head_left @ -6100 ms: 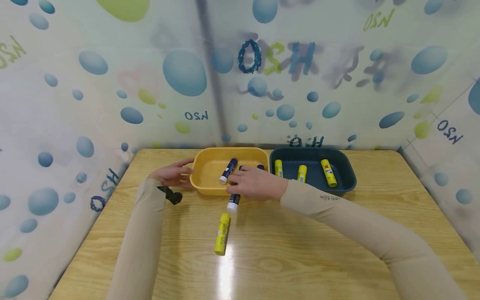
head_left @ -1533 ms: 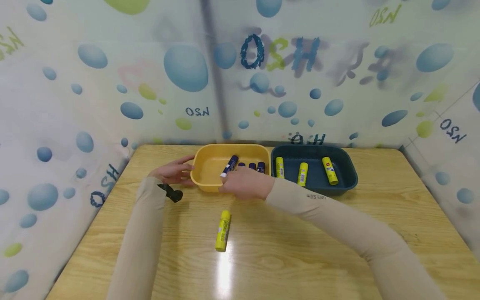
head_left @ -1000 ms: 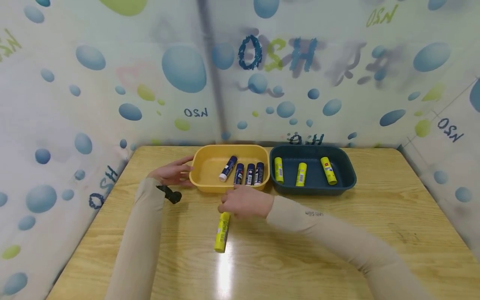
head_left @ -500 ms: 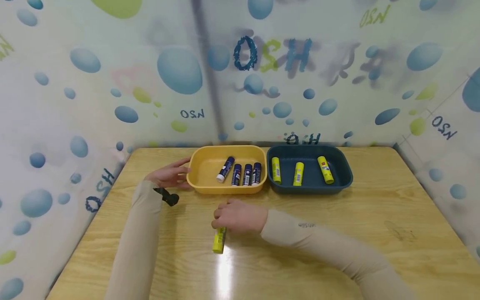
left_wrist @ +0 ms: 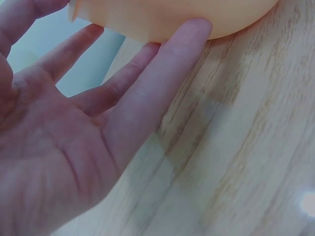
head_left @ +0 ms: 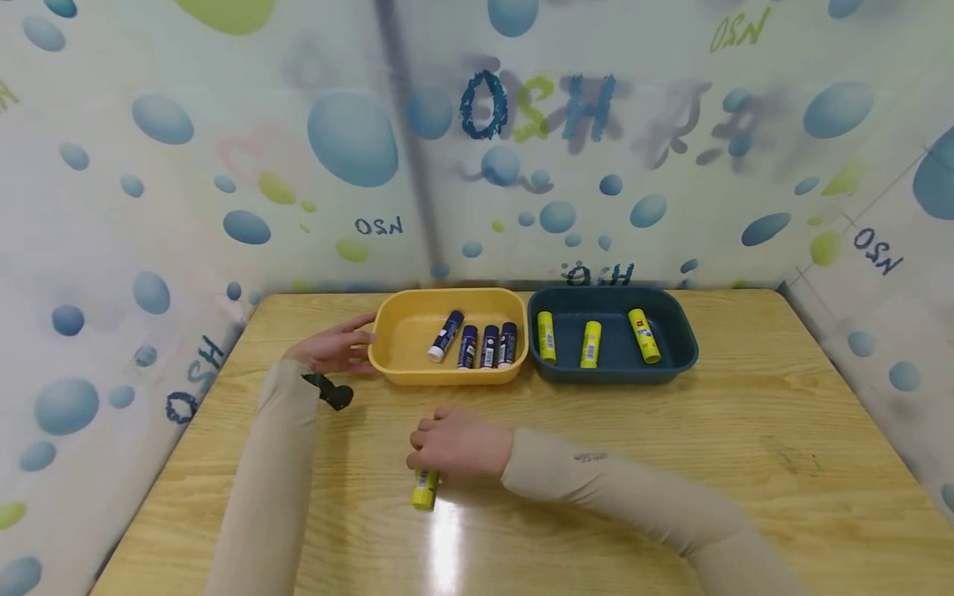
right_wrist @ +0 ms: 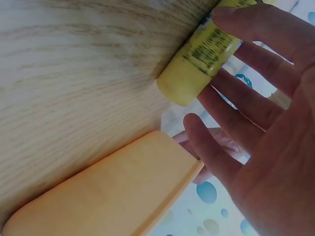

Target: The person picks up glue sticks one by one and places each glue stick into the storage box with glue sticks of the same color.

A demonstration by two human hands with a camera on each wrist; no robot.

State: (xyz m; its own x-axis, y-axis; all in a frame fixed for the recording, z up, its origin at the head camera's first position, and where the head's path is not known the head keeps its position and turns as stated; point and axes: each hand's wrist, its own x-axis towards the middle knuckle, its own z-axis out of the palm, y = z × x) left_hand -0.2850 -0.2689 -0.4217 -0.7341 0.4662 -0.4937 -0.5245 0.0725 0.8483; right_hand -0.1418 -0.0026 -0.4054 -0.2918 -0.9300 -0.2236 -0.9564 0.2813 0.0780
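Observation:
My right hand (head_left: 462, 444) holds a yellow glue stick (head_left: 425, 490) low over the table, in front of the bins. In the right wrist view its thumb lies on one side of the glue stick (right_wrist: 197, 64), with fingers behind it. My left hand (head_left: 333, 348) touches the left end of the orange-yellow bin (head_left: 447, 377) with straight, spread fingers. Fingertips meet the bin's wall (left_wrist: 162, 19) in the left wrist view. Inside this bin lie several dark blue glue sticks with white ends, among them one tilted glue stick (head_left: 445, 335) left of the others.
A dark blue bin (head_left: 611, 374) stands against the right side of the orange-yellow one. It holds three yellow glue sticks, the rightmost glue stick (head_left: 644, 336) tilted. Behind the wooden table (head_left: 671, 463) hangs a patterned curtain (head_left: 477, 207).
My right hand has left the orange-yellow bin, where it put down a dark blue glue stick, come toward me and taken hold of the yellow glue stick. My left hand has stayed at the bin.

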